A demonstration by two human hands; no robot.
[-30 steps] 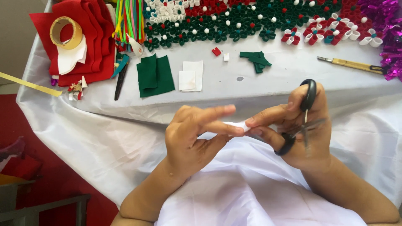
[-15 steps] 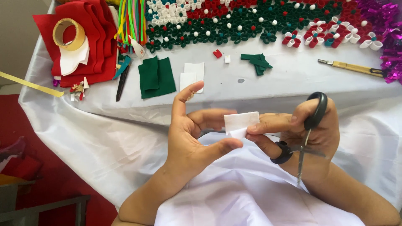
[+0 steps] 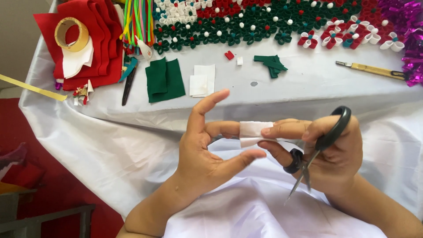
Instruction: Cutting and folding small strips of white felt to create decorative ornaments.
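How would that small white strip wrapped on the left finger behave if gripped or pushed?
The white strip curls around a finger of the left hand, so it is probably soft and floppy, like felt. It looks thin and small, so likely very light and apt to shift at a nudge. The right hand, also holding scissors, pins it with one fingertip, suggesting it unwinds if released.

Your craft table's background clutter

You've got a stack of red felt sheets (image 3: 94, 42) with a tan tape roll (image 3: 72, 34) on top, folded green felt pieces (image 3: 164, 79), small white felt squares (image 3: 203, 79), and a yellow-handled craft knife (image 3: 372, 70) at the right.
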